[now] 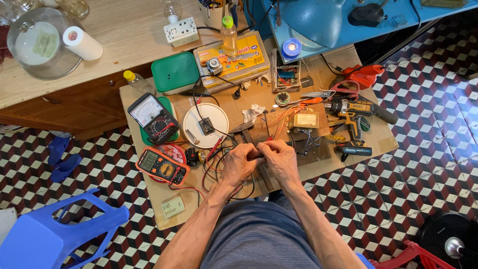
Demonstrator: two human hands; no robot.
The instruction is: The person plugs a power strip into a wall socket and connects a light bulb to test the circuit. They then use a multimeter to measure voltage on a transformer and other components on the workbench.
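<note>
Both hands are brought together over the near edge of the tabletop (149,199). With the left hand (240,163) curled narrow and the right hand (282,158) likewise closed, thin wires (259,147) are pinched between the fingertips; whether one wire or several is held cannot be told. The wires run from a small transformer (305,120) lying just beyond the hands, and the transformer serves as the landmark for the rest. Left of it a white round plate (205,125) carrying a small dark part is seen, and further left an analog meter (152,117) on a green pad. Nearer and well left of the transformer an orange digital multimeter (162,166) is laid, its red and black leads (211,167) tangled beside the left hand. Right of the transformer a cordless drill (354,115) is rested, with red-handled scissors (334,91) beyond it. Beyond and left of the transformer a yellow box (234,61) and a green container (175,72) are placed.
</note>
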